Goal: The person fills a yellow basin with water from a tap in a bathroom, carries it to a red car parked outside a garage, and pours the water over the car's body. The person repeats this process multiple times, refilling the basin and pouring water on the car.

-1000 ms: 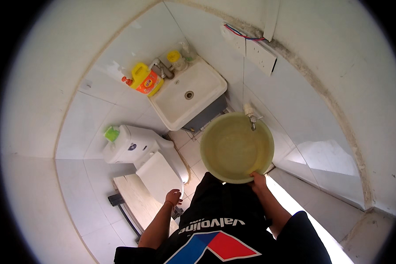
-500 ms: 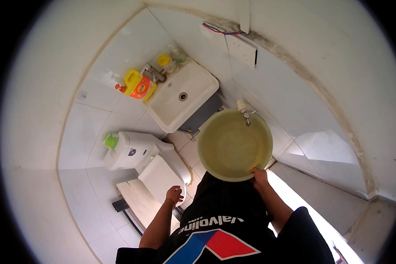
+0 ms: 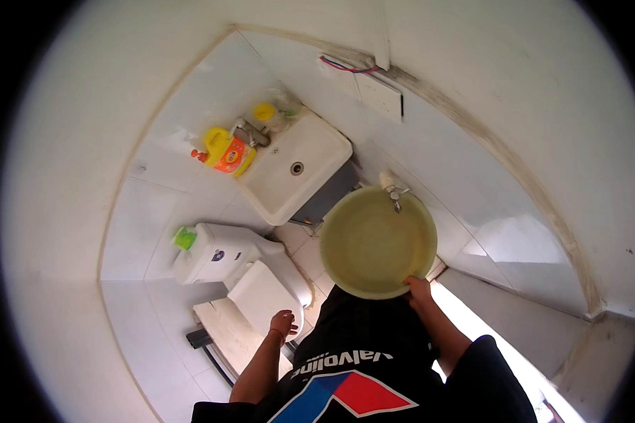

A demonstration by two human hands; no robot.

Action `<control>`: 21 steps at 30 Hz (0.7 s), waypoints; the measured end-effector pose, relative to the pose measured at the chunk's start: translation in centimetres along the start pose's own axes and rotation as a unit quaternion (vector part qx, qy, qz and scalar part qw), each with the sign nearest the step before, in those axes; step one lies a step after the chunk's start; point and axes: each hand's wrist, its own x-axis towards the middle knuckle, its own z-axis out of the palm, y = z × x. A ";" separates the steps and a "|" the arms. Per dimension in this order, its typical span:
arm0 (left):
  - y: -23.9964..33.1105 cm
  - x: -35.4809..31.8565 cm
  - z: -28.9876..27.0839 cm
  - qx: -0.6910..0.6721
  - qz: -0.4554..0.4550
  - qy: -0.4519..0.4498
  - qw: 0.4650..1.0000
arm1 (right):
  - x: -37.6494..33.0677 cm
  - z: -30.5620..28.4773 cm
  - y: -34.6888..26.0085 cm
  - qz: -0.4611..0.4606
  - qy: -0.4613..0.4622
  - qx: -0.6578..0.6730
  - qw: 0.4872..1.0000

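My right hand (image 3: 418,290) grips the near rim of a large round yellow-green basin (image 3: 374,247), thumb over the edge. Above the basin's far right side juts a metal wall tap (image 3: 395,197), its spout over the opening. What the basin holds is hard to make out; its inside looks smooth and faintly glossy. My left hand (image 3: 283,324) hangs with nothing in it, fingers loosely bent and partly apart. It hovers by the front end of the white toilet's closed lid (image 3: 263,295).
A white washbasin (image 3: 279,190) sits in the far corner, with a yellow detergent jug (image 3: 229,151), a metal faucet (image 3: 252,132) and a yellow-lidded jar (image 3: 266,113) along its back. A green packet (image 3: 184,238) rests on the toilet tank (image 3: 212,248). Loose wires (image 3: 346,67) show on the wall.
The whole scene sits slightly lower in the picture, as the view has tilted. My right hand keeps its grip on the basin, and my left hand stays beside the toilet lid.
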 end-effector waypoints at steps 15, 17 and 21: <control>-2.7 -0.8 2.8 -0.038 -0.028 0.007 0.999 | 0.5 -3.3 0.5 0.030 0.011 0.002 0.999; -4.9 -1.1 1.3 -0.042 -0.047 0.011 0.998 | 0.0 -2.8 1.9 0.020 -0.001 -0.006 1.000; -7.9 -1.8 1.2 -0.036 -0.021 0.069 0.997 | 0.3 -3.7 4.3 0.019 -0.034 -0.011 0.999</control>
